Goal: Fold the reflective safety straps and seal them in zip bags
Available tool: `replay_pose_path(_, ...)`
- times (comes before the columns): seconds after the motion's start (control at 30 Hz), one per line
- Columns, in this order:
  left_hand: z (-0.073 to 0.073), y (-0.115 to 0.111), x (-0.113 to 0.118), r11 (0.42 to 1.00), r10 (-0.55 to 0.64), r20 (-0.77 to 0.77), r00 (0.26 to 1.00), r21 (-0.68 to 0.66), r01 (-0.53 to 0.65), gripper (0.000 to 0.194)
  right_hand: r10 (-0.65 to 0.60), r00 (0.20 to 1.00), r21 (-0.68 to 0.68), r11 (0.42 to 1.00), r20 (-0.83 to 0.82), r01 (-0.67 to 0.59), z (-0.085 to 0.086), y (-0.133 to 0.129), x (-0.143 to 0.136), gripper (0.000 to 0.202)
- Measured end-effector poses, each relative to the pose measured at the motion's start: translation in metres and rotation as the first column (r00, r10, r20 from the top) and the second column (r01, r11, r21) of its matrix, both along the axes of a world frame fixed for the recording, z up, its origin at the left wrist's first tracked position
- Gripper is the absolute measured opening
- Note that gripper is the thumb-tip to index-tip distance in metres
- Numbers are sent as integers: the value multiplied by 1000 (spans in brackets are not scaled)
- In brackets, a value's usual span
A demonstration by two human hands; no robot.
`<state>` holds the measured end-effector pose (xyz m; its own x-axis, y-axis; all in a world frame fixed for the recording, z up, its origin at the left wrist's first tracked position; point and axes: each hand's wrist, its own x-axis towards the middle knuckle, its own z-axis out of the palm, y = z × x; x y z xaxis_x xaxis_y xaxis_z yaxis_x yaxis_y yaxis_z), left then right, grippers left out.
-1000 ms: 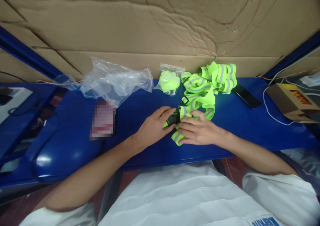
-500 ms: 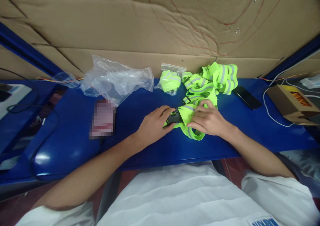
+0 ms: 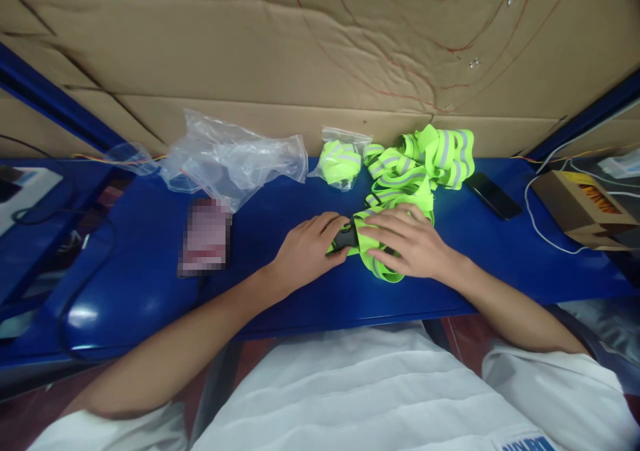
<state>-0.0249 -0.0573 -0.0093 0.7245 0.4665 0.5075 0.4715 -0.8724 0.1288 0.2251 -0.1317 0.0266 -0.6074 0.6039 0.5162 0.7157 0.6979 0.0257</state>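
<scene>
A black buckle (image 3: 346,235) on the yellow-green reflective strap (image 3: 387,264) is pinched between the thumb and fingers of my left hand (image 3: 313,248). Just right of the buckle, my right hand (image 3: 407,241) lies over the strap with its fingers stretched out and apart, covering part of it. Loops of the strap hang below my right fingers. Behind both hands, a loose heap of the same striped webbing (image 3: 443,154) reaches back to the cardboard. A rolled strap in a clear zip bag (image 3: 341,163) sits left of the heap.
Crumpled clear plastic bags (image 3: 235,161) lie at the back left, above a blurred-out pinkish object (image 3: 205,238). A black phone (image 3: 494,196) rests right of the webbing. Further right are a small cardboard box (image 3: 583,208) and a white cable. Cardboard (image 3: 225,51) stands behind the blue table (image 3: 300,311).
My right hand's fingers have gone from bent around the strap to spread flat over it, shifting slightly left. My left hand keeps its hold on the buckle.
</scene>
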Motion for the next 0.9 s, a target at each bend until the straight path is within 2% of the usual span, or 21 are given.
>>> replay_pose_path(0.1, 2, 0, -1, 999, -14, -31, 999, 31, 15, 43, 127, 990, -35, 992, 55, -125, -2, -4, -10, 36)
replay_pose_path(0.17, 3, -1, 0, 999, -8, -53, 999, 41, 10, 40, 143, 985, -47, 989, 96, -139, -5, -4, -13, 36)
replay_pose_path(0.37, 5, -4, 1, 998, 17, -75, 997, 62, -13, 45, 71, 992, 8, 997, 107, -72, -6, 0, -7, 34)
replay_pose_path(0.5, 6, -6, 0, 996, 23, -105, 994, 93, -13, 31, 12, 997, 83, 996, 75, -18, 0, -1, -4, 30)
replay_pose_path(0.6, 5, -5, -1, 990, 34, -116, 993, 139, -18, 29, -78, 996, 94, 993, 41, 74, 3, 0, -2, 25)
replay_pose_path(0.73, 1, -3, 0, 989, 58, -129, 990, 139, -40, 32, -214, 977, -67, 975, 3, 214, 0, 0, -1, 17)
replay_pose_path(0.83, 1, -2, 0, 994, 54, -148, 988, 99, -40, 34, -255, 967, -207, 947, -27, 244, -5, 0, 0, 30)
replay_pose_path(0.9, 3, -1, 0, 995, 56, -141, 988, 91, -43, 32, -262, 965, -243, 936, 5, 255, -8, 0, 1, 35)
